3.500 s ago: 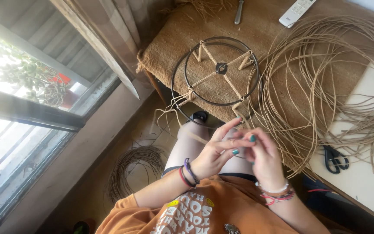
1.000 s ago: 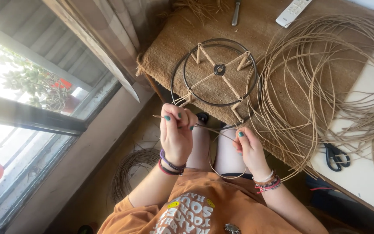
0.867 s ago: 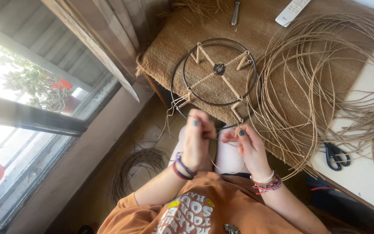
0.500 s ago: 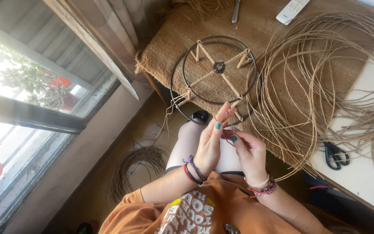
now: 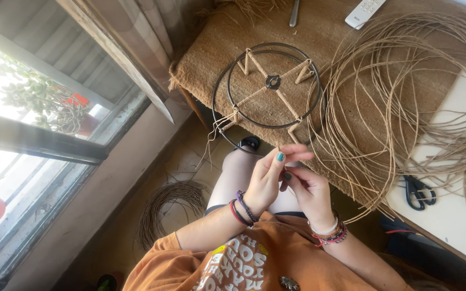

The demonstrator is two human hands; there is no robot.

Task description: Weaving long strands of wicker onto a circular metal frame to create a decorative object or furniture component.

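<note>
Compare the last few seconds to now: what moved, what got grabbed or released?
A second ago the left hand and right hand were apart, a thin strand stretched between them. They have since closed together over the lap, fingers pinching the strand end. Nothing visibly let go. The wire frame, cord coil, scissors and floor coil stayed put.
</note>
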